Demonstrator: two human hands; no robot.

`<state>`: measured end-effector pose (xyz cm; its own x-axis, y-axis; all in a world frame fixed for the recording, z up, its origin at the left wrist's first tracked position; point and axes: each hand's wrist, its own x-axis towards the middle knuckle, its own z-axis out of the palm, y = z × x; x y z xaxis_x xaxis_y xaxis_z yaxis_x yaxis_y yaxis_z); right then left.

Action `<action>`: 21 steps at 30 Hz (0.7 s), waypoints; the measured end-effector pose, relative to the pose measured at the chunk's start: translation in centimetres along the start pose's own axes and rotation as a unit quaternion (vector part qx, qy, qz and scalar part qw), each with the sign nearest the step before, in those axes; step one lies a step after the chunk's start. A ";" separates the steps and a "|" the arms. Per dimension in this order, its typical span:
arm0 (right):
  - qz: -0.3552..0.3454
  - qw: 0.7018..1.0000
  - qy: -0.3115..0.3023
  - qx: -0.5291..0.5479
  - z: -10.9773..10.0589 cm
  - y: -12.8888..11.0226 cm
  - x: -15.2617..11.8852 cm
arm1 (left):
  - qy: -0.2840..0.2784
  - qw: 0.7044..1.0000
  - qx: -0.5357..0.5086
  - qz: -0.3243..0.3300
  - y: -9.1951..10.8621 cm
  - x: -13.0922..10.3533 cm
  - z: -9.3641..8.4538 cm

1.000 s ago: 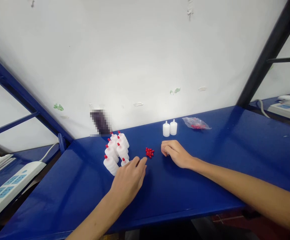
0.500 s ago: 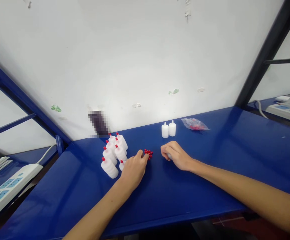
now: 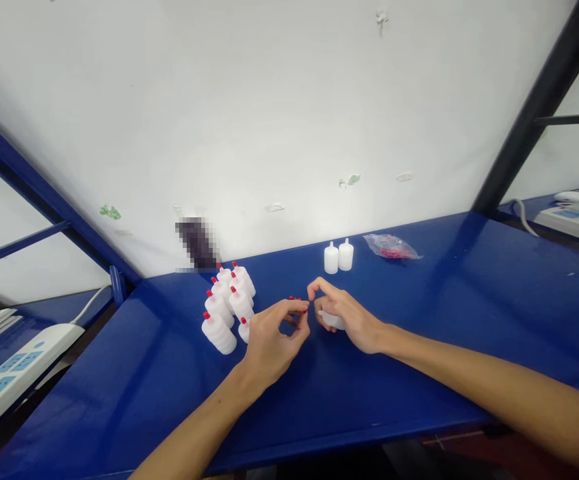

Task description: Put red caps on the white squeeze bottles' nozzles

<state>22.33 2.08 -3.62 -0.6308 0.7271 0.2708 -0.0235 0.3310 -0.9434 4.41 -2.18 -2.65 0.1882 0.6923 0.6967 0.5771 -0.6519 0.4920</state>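
My left hand (image 3: 275,337) is closed in a pinch, thumb against fingertips, on a small red cap (image 3: 306,309) that barely shows. Just behind those fingertips lies a small pile of red caps (image 3: 293,298), partly covered by the hand. A white squeeze bottle (image 3: 332,321) lies on its side in my right hand (image 3: 352,313), its nozzle end toward the left hand. The right index finger is raised and bent near the left fingertips. Beside my left hand stands a group of white bottles with red caps (image 3: 219,332), one partly hidden by the hand.
Two white bottles without caps (image 3: 338,257) stand toward the back of the blue table (image 3: 439,300). To their right lies a clear plastic bag (image 3: 392,247) with red pieces inside. A pixelated dark patch (image 3: 199,243) is at the wall. A white power strip (image 3: 12,377) sits at far left.
My left hand has lifted from the red caps and moved slightly right in a pinch. My right hand has turned, showing the bottle and raising its index finger; the hands are closer together.
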 end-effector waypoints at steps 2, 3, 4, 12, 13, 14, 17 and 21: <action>-0.022 0.999 -0.008 -0.030 0.0 -0.2 -0.1 | -0.007 1.000 -0.010 0.024 0.1 0.0 -0.1; -0.035 0.998 -0.013 -0.050 -0.1 -0.4 -0.1 | -0.012 0.999 -0.016 0.038 0.1 0.0 -0.2; -0.048 0.996 -0.018 -0.072 -0.1 -0.6 -0.2 | -0.019 0.998 -0.022 0.052 0.1 0.0 -0.2; -0.072 0.969 -0.040 -0.234 0.0 -1.6 -0.4 | -0.060 0.994 -0.047 0.075 -0.1 -0.7 0.2; -0.071 0.966 -0.041 -0.244 0.0 -1.6 -0.4 | -0.063 0.994 -0.047 0.074 -0.2 -0.7 0.2; -0.070 0.965 -0.042 -0.249 0.1 -1.7 -0.4 | -0.065 0.994 -0.047 0.075 -0.2 -0.8 0.2; -0.066 0.964 -0.047 -0.252 0.3 -1.8 -0.4 | -0.074 0.992 -0.051 0.090 -0.3 -0.9 0.3; -0.064 0.969 -0.052 -0.233 0.6 -2.0 -0.6 | -0.080 0.989 -0.063 0.110 -0.3 -1.1 0.5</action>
<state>22.31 0.64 -2.00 -0.7218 0.6052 0.3358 0.2312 0.6682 -0.7072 4.41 -2.61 -3.79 0.4269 0.5631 0.7076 0.4066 -0.8184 0.4061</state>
